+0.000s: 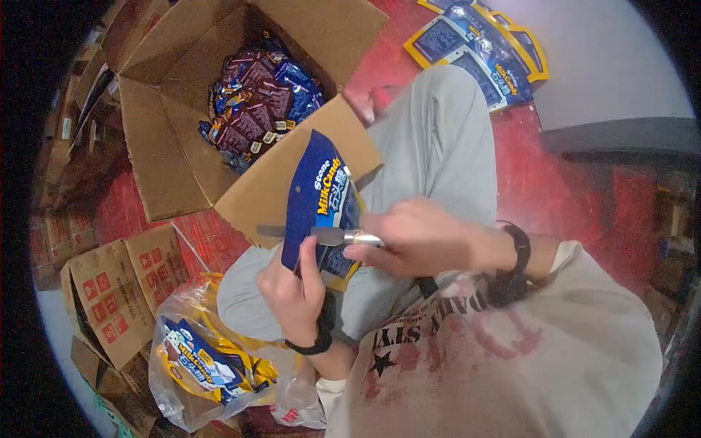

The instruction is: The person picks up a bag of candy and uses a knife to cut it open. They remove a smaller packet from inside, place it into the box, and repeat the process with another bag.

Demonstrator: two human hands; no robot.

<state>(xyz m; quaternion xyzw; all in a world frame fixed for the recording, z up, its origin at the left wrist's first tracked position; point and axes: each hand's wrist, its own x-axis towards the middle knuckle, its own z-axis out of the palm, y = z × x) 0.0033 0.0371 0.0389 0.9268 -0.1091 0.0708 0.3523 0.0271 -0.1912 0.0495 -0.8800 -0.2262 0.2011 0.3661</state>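
Note:
Over my lap, my left hand (296,285) pinches the edge of a blue candy bag (328,182) printed "Stone Milk Candy", thumb pointing up along it. My right hand (416,237), a little blurred, is closed around a tool (361,238) with a silver, round handle and a dark flat blade. That blade lies across the front of the bag, its end right at my left thumb. Another dark flat strip (270,231) sticks out beyond the bag's left edge, in line with the blade; the bag hides what lies between.
An open cardboard box (168,146) ahead holds many small wrapped candies (255,102). Several flat candy bags (475,51) lie on the red floor (537,171) at upper right. At lower left stand a clear plastic sack (164,394) of yellow-blue bags and another carton (109,306).

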